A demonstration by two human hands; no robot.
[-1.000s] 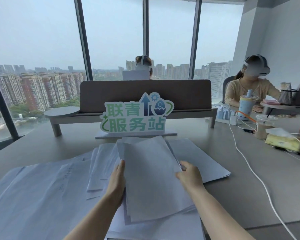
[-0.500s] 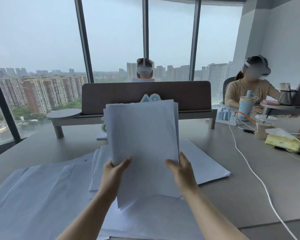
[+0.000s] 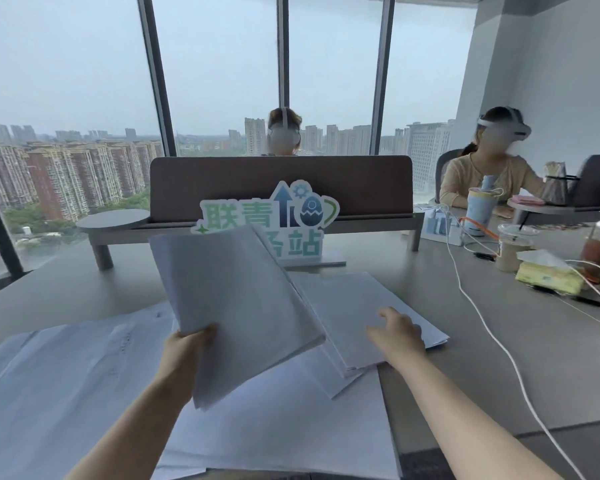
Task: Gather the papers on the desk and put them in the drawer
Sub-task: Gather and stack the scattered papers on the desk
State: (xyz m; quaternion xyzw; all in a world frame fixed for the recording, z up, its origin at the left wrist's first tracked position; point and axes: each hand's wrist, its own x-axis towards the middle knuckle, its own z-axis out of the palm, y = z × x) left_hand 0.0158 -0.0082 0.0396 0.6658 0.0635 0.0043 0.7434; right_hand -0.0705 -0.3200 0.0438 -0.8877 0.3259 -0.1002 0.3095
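My left hand [image 3: 191,344] grips a stack of white papers [image 3: 236,306] by its lower left edge and holds it tilted above the desk. My right hand [image 3: 397,332] has its fingers loosely bent and reaches over a second pile of papers [image 3: 354,306] lying to the right on the grey desk [image 3: 534,368]. More loose sheets [image 3: 66,375] spread across the desk at the left and under my arms. No drawer is in view.
A green and white sign [image 3: 291,220] stands behind the papers, before a brown divider [image 3: 281,181]. A white cable [image 3: 492,334] runs across the desk at the right, near a tissue pack [image 3: 548,275], cups and bottles. Two people with headsets sit beyond.
My right hand let go of the raised stack and moved right over the other pile. My left hand alone now holds the stack, lower and tilted left.
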